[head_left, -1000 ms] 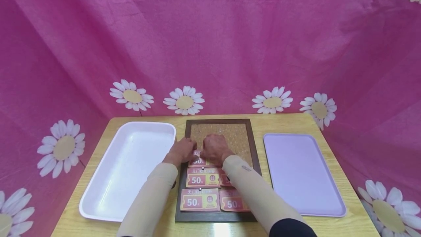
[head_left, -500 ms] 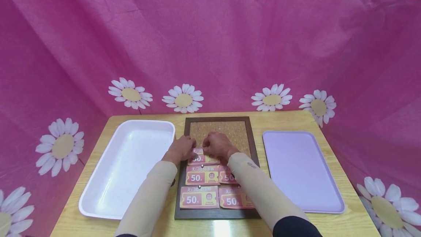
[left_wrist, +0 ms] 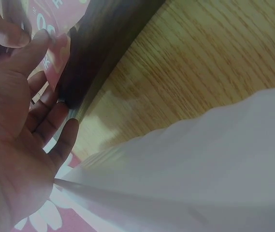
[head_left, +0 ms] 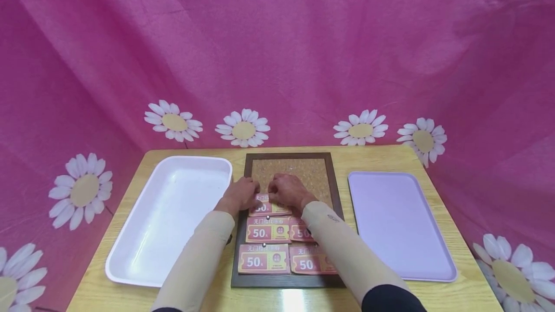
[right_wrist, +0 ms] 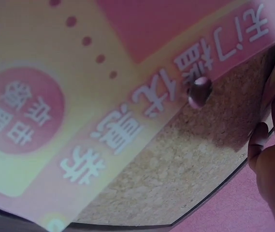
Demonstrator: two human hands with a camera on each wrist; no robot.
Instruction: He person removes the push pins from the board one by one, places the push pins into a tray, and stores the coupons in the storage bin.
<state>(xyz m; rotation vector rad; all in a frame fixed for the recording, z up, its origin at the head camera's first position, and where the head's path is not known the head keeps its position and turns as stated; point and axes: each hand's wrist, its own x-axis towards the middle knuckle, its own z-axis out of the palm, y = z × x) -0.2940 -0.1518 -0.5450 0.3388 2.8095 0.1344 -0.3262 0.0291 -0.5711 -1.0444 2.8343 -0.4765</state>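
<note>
Red-and-yellow paper coupons lie in rows on a framed cork board. My left hand rests at the board's left edge; its thumb touches the left end of the top coupon. In the left wrist view its other fingers lie loosely beside the dark frame. My right hand has its fingers curled at the middle of that coupon's top edge, apparently pinching a pushpin hidden between them. Another coupon in the right wrist view has a round-headed pushpin through its top edge.
A deep white tray stands left of the board, close to its frame. To the right lies a flat lilac tray. The wooden table meets a pink cloth backdrop with daisies. Lower coupons have pins at their top edges.
My right hand has rolled slightly and eased from its more fisted press, so more of the top coupon shows under it. The left hand stays in nearly the same place.
</note>
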